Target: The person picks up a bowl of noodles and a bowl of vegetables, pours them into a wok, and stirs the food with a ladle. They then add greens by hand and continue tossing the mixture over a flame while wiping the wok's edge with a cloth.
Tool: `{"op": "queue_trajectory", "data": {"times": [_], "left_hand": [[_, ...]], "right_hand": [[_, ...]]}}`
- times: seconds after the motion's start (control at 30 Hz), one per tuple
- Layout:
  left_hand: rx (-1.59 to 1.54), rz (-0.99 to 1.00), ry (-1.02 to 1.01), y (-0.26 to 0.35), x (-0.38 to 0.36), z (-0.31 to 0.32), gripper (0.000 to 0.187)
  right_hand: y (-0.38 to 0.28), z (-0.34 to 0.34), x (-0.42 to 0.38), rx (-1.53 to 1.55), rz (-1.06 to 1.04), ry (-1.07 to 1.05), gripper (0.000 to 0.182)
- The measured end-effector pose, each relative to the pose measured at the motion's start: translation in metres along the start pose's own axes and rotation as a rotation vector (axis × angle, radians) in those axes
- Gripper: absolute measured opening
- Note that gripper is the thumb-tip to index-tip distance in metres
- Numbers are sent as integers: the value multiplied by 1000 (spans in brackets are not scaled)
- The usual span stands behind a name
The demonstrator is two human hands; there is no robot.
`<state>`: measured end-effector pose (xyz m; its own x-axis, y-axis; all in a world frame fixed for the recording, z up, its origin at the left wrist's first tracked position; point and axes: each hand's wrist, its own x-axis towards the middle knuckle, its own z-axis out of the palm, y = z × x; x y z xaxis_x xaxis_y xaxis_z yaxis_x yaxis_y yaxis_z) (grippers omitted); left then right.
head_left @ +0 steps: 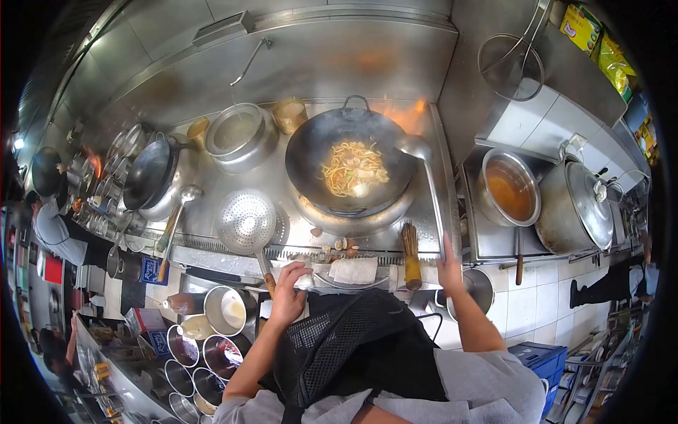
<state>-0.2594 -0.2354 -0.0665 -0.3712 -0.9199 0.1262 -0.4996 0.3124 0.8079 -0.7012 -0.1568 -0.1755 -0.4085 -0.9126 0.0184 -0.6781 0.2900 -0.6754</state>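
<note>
My right hand (450,272) is closed around the long handle of a ladle (415,147). The ladle's bowl hangs over the right rim of a black wok (307,152). Inside the wok lie noodles (352,168) with paler pieces among them. My left hand (288,293) is at the front edge of the stove, beside the wooden handle of a perforated skimmer (247,220). Its fingers are loosely bent and apart from the thumb. Something white shows beneath those fingers, and I cannot make out what it is. A folded white cloth (353,271) lies to its right.
Flames (409,116) rise behind the wok. A bamboo brush (411,258) stands at the stove's front edge. Left are a lidded pot (240,138) and another wok (148,173); right, a pot of brown liquid (508,187). Several containers (226,311) sit lower left. Other people work at both sides.
</note>
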Motion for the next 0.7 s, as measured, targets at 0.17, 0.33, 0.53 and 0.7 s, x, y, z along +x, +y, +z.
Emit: {"op": "queue_trajectory", "data": {"times": [0.17,0.33,0.53,0.7], "left_hand": [[-49,39,-111,-16,8,26,58],[-187,-3,-363,-42,-4,58,53],[-2,-165,-203,-13,-39,37,47],[79,-457,-31,-12,-117,30,41]], "right_hand": [[46,4,-84,23,112,0,82],[85,18,-127,-4,283,-220,83],[189,22,-59,70,81,-775,88],[50,-11,115,-73,69,-1220,46]]}}
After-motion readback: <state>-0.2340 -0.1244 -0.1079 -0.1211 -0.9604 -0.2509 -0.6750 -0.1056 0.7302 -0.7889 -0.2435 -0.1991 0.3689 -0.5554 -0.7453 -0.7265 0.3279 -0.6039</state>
